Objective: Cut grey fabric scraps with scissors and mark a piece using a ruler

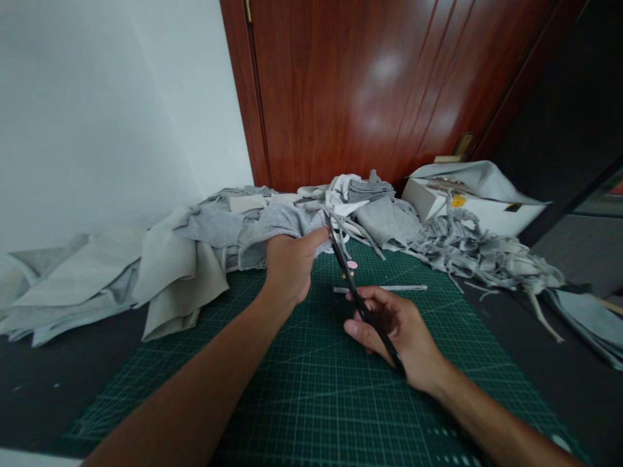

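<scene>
My left hand [292, 263] is closed on a piece of grey fabric [280, 222], lifted above the far part of the green cutting mat [311, 389]. In my right hand [394, 324] is a pair of black scissors [354, 292], pointing up and away from me. The scissor tips meet the fabric's right edge beside my left thumb; whether the blades are apart there cannot be made out. Behind and below the scissors, a thin grey fabric strip [403, 287] lies on the mat. A small pink round piece [352, 264] sits near the blades.
Cream and grey fabric pieces [175, 272] pile up on the left. Folded grey cloth [372, 190] is heaped at the back. On the right are tangled fabric strips [487, 250] and a white box [487, 211]. A wooden door [350, 84] and a white wall [121, 117] stand behind.
</scene>
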`<state>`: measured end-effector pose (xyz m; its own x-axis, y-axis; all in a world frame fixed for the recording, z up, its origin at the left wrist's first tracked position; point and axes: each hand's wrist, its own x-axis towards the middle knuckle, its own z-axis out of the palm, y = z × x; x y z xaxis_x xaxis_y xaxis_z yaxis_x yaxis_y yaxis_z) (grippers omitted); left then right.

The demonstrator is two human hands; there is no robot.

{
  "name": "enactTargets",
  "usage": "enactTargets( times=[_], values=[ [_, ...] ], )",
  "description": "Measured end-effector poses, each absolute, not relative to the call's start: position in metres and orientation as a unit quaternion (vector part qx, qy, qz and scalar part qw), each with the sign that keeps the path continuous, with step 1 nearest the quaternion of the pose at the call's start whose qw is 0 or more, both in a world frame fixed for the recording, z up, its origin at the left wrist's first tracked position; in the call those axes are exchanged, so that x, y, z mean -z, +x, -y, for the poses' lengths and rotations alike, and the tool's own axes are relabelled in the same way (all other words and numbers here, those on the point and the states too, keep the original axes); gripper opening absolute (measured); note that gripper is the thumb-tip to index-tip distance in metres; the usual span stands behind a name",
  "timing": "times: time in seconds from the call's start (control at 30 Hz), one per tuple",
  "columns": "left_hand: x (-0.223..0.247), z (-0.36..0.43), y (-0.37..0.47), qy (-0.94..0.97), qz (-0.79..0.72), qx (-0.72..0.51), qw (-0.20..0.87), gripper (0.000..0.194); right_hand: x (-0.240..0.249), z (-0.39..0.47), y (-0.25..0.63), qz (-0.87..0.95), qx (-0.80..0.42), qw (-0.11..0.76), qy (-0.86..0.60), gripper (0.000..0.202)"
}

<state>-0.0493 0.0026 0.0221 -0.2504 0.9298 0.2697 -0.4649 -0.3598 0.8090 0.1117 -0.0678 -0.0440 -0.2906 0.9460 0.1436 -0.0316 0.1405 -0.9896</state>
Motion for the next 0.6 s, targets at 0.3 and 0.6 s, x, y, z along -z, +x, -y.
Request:
enactTargets(
  times=[0.3, 0.6],
  values=[
    [-0.0215, -0.0004, -0.0503, 0.394, -0.283, -0.726, 0.488, 0.027, 0.0447, 0.0665, 0.1125, 0.606, -0.526, 0.46, -0.38, 0.044],
    [-0.0192, -0.0042, -0.0506, 0.399, -0.291, -0.731, 0.471, 0.024, 0.0436, 0.0679, 0.1121, 0.605, -0.521, 0.46, -0.389, 0.046]
  ],
)
